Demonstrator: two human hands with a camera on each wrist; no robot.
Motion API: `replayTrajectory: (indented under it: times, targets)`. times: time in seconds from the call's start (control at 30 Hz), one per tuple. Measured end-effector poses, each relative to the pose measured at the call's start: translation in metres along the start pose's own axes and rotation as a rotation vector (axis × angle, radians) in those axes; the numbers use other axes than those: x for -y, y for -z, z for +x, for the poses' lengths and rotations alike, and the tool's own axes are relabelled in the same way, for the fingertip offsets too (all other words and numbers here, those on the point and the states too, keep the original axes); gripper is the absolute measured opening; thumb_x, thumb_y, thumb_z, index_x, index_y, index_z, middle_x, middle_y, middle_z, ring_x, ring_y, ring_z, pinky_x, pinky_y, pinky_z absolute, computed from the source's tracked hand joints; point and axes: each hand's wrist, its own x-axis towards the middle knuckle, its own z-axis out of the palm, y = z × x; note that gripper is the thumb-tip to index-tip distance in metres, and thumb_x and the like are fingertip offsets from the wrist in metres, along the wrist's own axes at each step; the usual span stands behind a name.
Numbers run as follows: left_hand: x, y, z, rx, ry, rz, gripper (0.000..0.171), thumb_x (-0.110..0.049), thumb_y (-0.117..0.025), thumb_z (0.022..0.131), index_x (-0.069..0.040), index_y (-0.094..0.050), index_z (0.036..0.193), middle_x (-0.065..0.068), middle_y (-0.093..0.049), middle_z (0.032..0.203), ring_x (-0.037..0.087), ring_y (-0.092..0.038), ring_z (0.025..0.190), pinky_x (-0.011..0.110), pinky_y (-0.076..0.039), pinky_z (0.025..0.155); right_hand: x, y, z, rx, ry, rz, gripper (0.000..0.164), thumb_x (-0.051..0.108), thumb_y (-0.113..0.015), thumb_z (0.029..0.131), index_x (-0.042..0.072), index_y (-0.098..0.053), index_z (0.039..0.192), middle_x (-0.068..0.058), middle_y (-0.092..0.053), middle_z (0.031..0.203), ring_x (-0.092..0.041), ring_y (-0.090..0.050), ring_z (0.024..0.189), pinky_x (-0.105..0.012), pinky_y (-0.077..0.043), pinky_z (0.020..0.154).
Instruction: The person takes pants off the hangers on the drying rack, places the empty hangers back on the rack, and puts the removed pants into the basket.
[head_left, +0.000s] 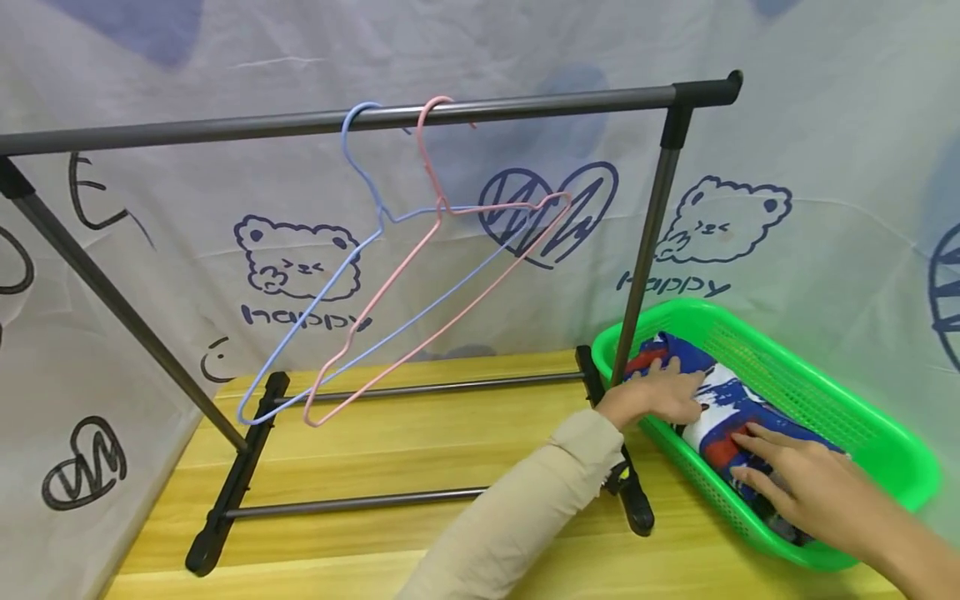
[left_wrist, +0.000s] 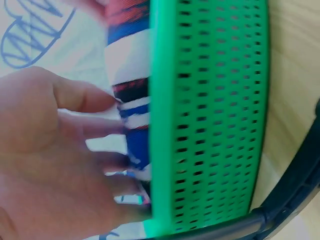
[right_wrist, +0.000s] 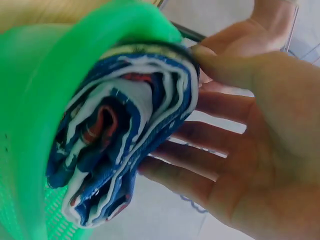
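Note:
A rolled-up piece of patterned cloth (head_left: 723,396), blue, white and red, lies lengthwise in a green plastic basket (head_left: 885,471) on the right. My left hand (head_left: 663,393) reaches over the basket's near rim, its spread fingertips on the far part of the roll. Toward the near end, my right hand (head_left: 813,487) touches the roll with extended fingers. In the right wrist view the roll's layered end (right_wrist: 120,135) faces the camera, with the thumb at its upper edge and the fingers along its side. Loose, spread fingers of the left hand (left_wrist: 65,155) meet the cloth in the left wrist view.
A dark metal clothes rack (head_left: 525,107) stands left of the basket, its right foot (head_left: 637,504) close to the basket's side. From its bar hang a blue hanger (head_left: 315,304) and a pink hanger (head_left: 393,279). Behind is a printed cloth backdrop (head_left: 450,50).

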Motion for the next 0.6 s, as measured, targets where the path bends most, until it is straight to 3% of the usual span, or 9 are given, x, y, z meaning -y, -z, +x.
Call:
replayTrajectory:
  times: [0.1,0.17,0.3,0.47,0.6]
  targets:
    - [-0.001,-0.006,0.001,-0.058,0.038,0.014,0.064,-0.055,-0.043,0.106,-0.042,-0.017,0.163,-0.008,-0.006,0.171,0.017,-0.004,0.156,0.04,-0.014,0.124,-0.006,0.001,0.001,0.013,-0.024,0.018,0.056,0.037,-0.064,0.102,-0.009,-0.061,0.134,-0.041,-0.053,0.136,-0.05,-0.068,0.098,-0.066,-0.052,0.083]
    - [-0.002,-0.01,0.002,-0.083,0.05,0.058,0.069,-0.062,-0.044,0.103,-0.044,-0.015,0.163,-0.008,-0.005,0.171,0.019,-0.004,0.157,0.04,-0.014,0.124,-0.012,-0.001,0.0,0.043,-0.049,0.047,0.062,0.041,-0.059,0.104,-0.009,-0.054,0.141,-0.043,-0.045,0.141,-0.061,-0.055,0.115,-0.074,-0.046,0.086]
    - [0.001,-0.015,0.007,-0.117,0.036,0.133,0.076,-0.068,-0.043,0.099,-0.044,-0.01,0.163,-0.006,0.002,0.171,0.019,0.003,0.157,0.038,-0.013,0.125,-0.024,-0.007,-0.003,0.147,-0.086,0.129,0.07,0.044,-0.048,0.109,-0.01,-0.037,0.152,-0.045,-0.03,0.15,-0.068,-0.032,0.131,-0.084,-0.031,0.091]
    - [0.007,-0.021,0.014,-0.155,-0.032,0.261,0.08,-0.072,-0.037,0.099,-0.039,-0.004,0.164,-0.005,0.014,0.171,0.017,0.013,0.156,0.036,-0.009,0.125,-0.033,-0.018,-0.005,0.221,-0.082,0.159,0.071,0.042,-0.041,0.111,-0.01,-0.025,0.157,-0.046,-0.019,0.154,-0.071,-0.017,0.136,-0.084,-0.022,0.099]
    - [0.01,-0.023,0.017,-0.13,-0.029,0.291,0.08,-0.074,-0.033,0.099,-0.041,0.001,0.163,-0.005,0.012,0.171,0.015,0.014,0.155,0.038,-0.006,0.125,-0.034,-0.023,-0.005,0.234,-0.076,0.163,0.071,0.041,-0.04,0.112,-0.01,-0.023,0.157,-0.046,-0.016,0.155,-0.071,-0.014,0.136,-0.083,-0.02,0.1]
